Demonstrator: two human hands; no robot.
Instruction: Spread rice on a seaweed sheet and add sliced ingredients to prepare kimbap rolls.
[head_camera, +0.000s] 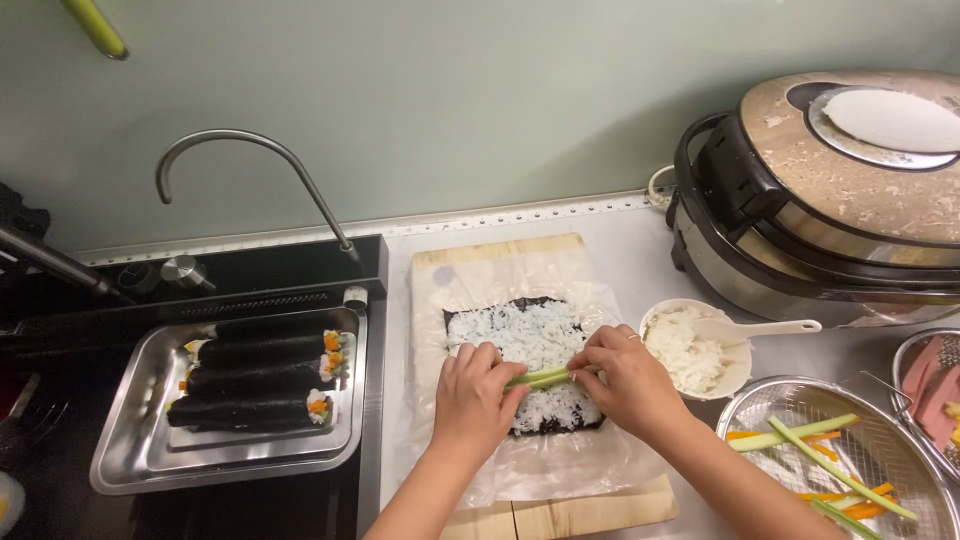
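Note:
A dark seaweed sheet (525, 304) covered with white rice (530, 335) lies on clear plastic wrap over a wooden board (500, 250). My left hand (475, 395) and my right hand (620, 375) both pinch green cucumber strips (543, 377) that rest across the near half of the rice. The fingers of each hand cover the ends of the strips.
A steel tray (130, 450) with three finished seaweed rolls (262, 377) sits over the sink at left, below a curved tap (240, 140). At right stand a rice cooker (830, 200), a white bowl of rice (690, 350) with a paddle, and a mesh basket (900, 430) of vegetable strips.

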